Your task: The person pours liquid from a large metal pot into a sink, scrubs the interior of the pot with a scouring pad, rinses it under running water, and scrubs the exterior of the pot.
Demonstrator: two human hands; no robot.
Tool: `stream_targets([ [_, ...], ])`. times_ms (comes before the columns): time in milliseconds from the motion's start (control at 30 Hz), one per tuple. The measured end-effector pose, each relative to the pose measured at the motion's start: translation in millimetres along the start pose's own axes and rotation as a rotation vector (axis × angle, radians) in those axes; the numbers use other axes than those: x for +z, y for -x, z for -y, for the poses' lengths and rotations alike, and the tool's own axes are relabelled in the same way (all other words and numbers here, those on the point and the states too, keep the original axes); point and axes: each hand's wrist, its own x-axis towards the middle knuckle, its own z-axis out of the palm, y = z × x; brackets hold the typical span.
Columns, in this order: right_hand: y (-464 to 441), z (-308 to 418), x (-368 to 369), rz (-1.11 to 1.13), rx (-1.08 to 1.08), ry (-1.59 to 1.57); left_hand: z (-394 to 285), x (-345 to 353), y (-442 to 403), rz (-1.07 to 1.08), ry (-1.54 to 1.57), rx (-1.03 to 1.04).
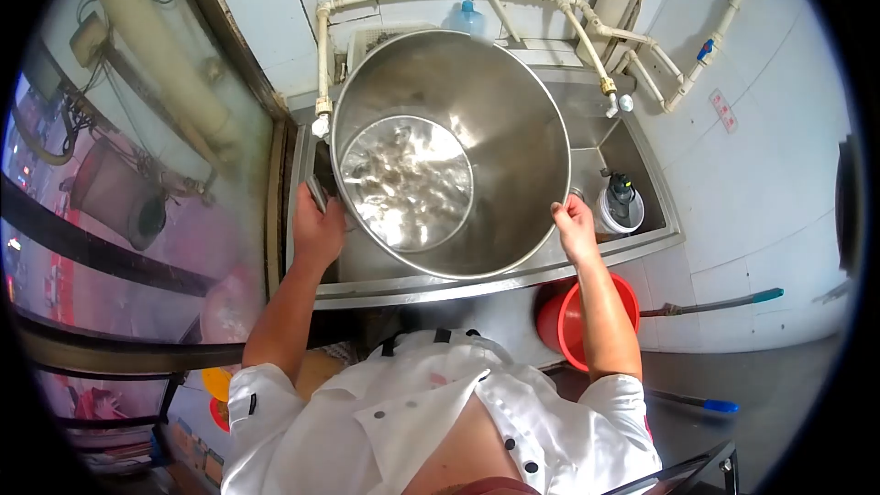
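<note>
A large steel pot (513,165) is tilted over the metal sink (632,165), its open mouth facing me. Its round bottom shines, and water seems to lie in it. At the pot's left side my left hand (319,227) is closed round a metal handle. My right hand (575,222) pinches the right side of the pot near the rim; the handle there is mostly hidden behind the fingers.
Pipes with taps (323,119) run along the tiled wall. A white tub (620,211) with a dark bottle stands in the right basin. Below the sink edge is a red bucket (573,321). A blue bottle (468,16) stands behind the pot. Left is a window frame (275,202).
</note>
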Motion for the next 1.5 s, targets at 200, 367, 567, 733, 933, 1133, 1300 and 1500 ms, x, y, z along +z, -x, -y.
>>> stream_targets([
  [200,5,-45,28,0.022,0.087,0.011,16,-17,-6,-0.006,-0.221,0.089],
  [367,18,-119,48,0.013,0.213,0.091,76,-17,-22,0.066,-0.246,0.099],
  [567,18,-139,96,0.036,0.334,0.228,171,-38,-68,0.1,-0.23,-0.018],
  [733,-6,-145,126,0.051,0.279,0.345,230,-62,-86,0.11,-0.152,-0.14],
  [933,-51,-88,151,0.381,0.304,0.616,297,-81,-90,-0.078,-0.159,-0.338],
  [1133,-210,-40,149,0.698,0.035,1.052,272,-96,-87,-0.161,-0.206,-0.446],
  [1300,-358,7,218,0.452,-0.464,1.056,240,-94,-55,-0.404,-0.279,-0.205],
  [1500,-481,-20,327,0.46,-0.78,1.195,190,-65,4,-0.315,-0.419,-0.042],
])
